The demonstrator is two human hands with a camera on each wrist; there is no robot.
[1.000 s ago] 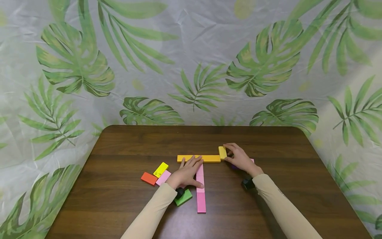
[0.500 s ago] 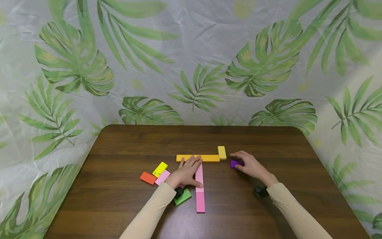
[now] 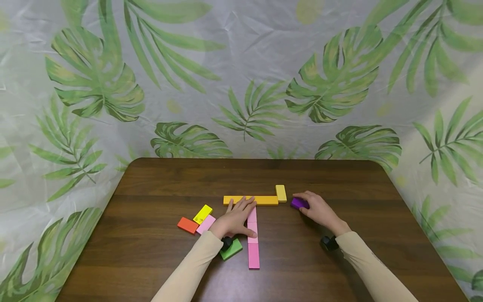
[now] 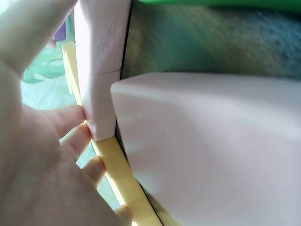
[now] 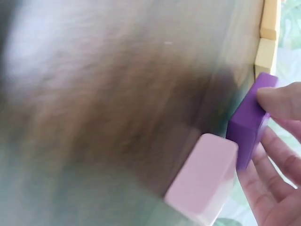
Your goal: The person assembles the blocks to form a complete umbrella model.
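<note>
In the head view my left hand [image 3: 235, 220] rests with spread fingers across an orange row of blocks [image 3: 268, 200] and the pink column [image 3: 252, 230] below it. The left wrist view shows its fingertips along the orange blocks [image 4: 117, 165] and the pink blocks [image 4: 101, 56]. My right hand [image 3: 320, 212] pinches a purple block [image 3: 299, 203] between thumb and fingers. That purple block [image 5: 249, 113] is tilted in the right wrist view. A pale yellow block [image 3: 281, 193] stands angled at the row's right end, just left of the purple one.
Left of the column lie a yellow block [image 3: 203, 214], a red-orange block [image 3: 187, 225], a light pink block [image 3: 206, 225] and a green block [image 3: 232, 250] partly behind my left wrist. Another pink block [image 5: 204, 176] lies beside the purple one, hidden in the head view. A patterned curtain [image 3: 249, 84] hangs behind the table.
My right hand has let go of the pale yellow block, moved right and taken hold of the purple block, which has since turned and shifted slightly. My left hand stays in place.
</note>
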